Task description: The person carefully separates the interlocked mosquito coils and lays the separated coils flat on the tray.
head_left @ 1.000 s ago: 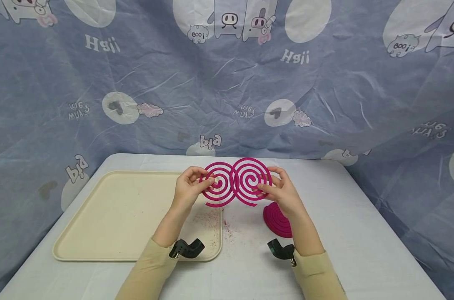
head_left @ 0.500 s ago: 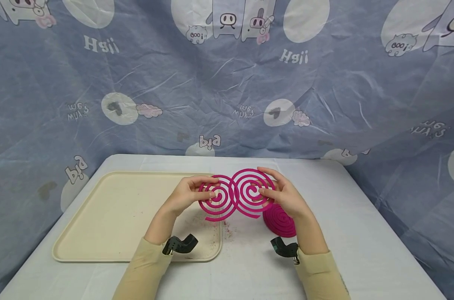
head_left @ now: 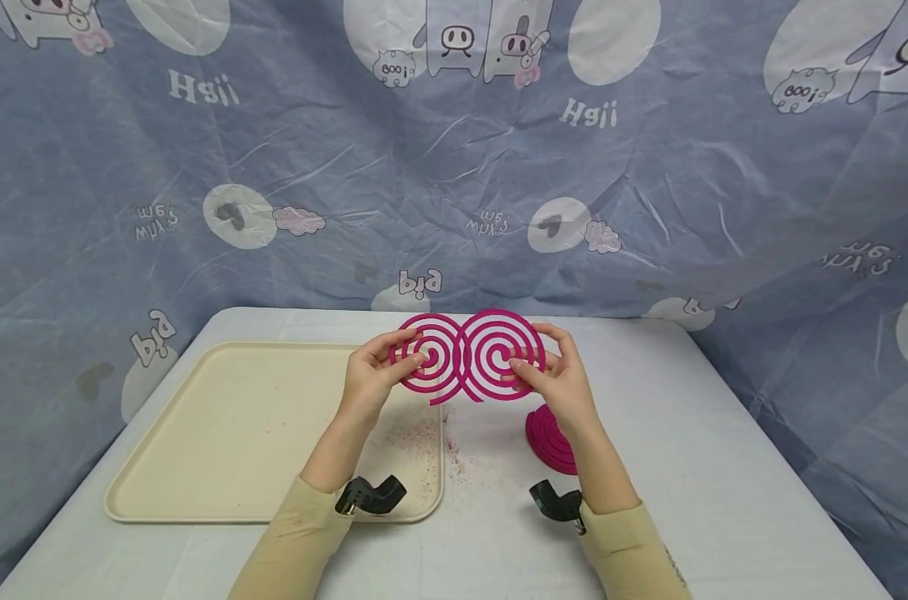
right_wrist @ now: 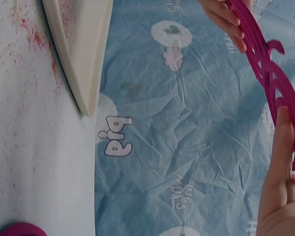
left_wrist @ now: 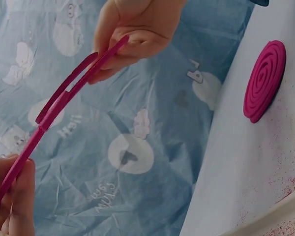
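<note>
Two magenta mosquito coils are held up side by side above the table, their outer rings overlapping in the middle. My left hand [head_left: 367,375] pinches the left coil [head_left: 432,357] near its centre, thumb on the near face. With thumb and fingers, my right hand [head_left: 568,383] grips the right coil [head_left: 502,357]. Seen almost edge-on in the left wrist view, the pair [left_wrist: 53,110] stays joined, one ring standing slightly off the other. On the table below the right hand lies another magenta coil [head_left: 547,442], tightly wound and partly hidden by the right forearm.
A cream tray [head_left: 236,433] covers the left part of the white table [head_left: 694,467]. Reddish crumbs [head_left: 454,454] are scattered at its right end and on the table beside it. A blue printed cloth [head_left: 454,167] hangs behind.
Both hands dipped with the coils, then rose again. The loose outer ends of the two coils have turned and now sit closer together at the bottom. The coil on the table has not moved.
</note>
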